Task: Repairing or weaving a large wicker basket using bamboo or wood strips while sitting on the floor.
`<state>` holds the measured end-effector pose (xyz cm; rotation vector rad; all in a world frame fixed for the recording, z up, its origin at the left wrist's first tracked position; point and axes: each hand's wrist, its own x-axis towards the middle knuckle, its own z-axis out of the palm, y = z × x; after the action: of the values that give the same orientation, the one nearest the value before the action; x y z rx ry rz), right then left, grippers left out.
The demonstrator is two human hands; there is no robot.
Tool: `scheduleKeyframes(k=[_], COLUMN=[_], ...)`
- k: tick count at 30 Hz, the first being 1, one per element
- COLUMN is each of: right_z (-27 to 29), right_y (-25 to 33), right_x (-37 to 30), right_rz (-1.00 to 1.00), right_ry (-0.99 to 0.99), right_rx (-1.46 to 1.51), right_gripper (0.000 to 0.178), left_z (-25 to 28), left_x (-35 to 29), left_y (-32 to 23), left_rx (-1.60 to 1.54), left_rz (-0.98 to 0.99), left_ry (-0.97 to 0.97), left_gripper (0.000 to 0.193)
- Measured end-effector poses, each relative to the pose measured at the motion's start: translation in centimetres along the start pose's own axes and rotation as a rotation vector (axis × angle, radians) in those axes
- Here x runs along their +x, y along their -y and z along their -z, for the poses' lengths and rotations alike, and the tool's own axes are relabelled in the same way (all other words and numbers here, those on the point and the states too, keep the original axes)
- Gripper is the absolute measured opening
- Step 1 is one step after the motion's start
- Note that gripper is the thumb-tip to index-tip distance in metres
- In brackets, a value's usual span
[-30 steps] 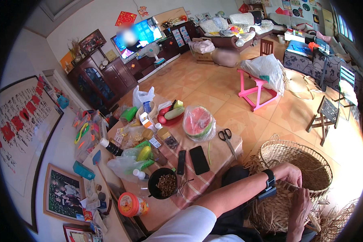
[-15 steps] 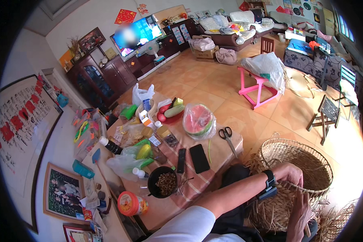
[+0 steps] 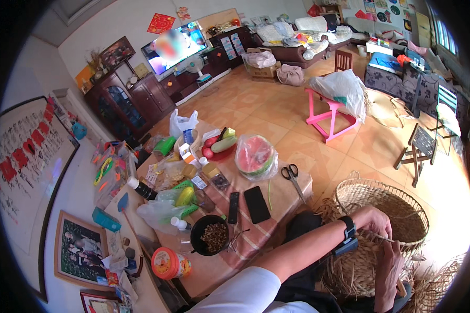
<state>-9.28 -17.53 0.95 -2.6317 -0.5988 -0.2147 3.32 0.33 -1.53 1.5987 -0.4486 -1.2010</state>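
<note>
A large woven straw basket (image 3: 352, 263) with a wire-ribbed rim stands at my lower right, and loose straw ends stick out from its side. My left hand (image 3: 375, 221), a dark watch on its wrist, reaches over the near rim with its fingers bent and closed on the edge. Just below it, against the outside of the basket, is my right hand (image 3: 389, 261). Its fingers are drawn together close to the left fingertips; what they pinch is too small to make out. Part of the near rim is hidden behind my hands.
Left of the basket, a table (image 3: 292, 201) holds scissors (image 3: 294, 182), a wrapped watermelon half (image 3: 256, 158), a phone (image 3: 257, 204), a black bowl (image 3: 210, 235) and an orange-lidded tub (image 3: 167, 263). Beyond are a pink stool (image 3: 329, 117) and a folding stool (image 3: 419, 151). More straw weaving (image 3: 444, 289) lies at lower right.
My right hand has shifted slightly up along the basket's side, its fingertips now nearer the left ones. The left hand's fingers have moved a little at the rim. The view has shifted slightly.
</note>
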Motion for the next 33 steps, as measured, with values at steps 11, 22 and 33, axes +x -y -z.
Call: scheduleKeyframes(k=[11,22,33], right_z=[2.2,3.7,2.8], right_y=[2.1,-0.2,-4.8], right_x=[-2.6,-0.9,8.1], right_rz=[-0.046,-0.100,-0.118], right_ry=[-0.014,0.031,0.241], right_rx=[-0.184,0.184,0.446], right_gripper=[0.022,0.026,0.020], left_z=[-0.5,-1.1,-5.3], left_x=[2.1,0.9,0.1], left_y=[1.0,0.5,1.2], left_rx=[0.668,0.390,0.118], left_rz=[0.176,0.073,-0.513], left_ry=[-0.310,-0.336,-1.111], left_gripper=[0.028,0.046,0.020])
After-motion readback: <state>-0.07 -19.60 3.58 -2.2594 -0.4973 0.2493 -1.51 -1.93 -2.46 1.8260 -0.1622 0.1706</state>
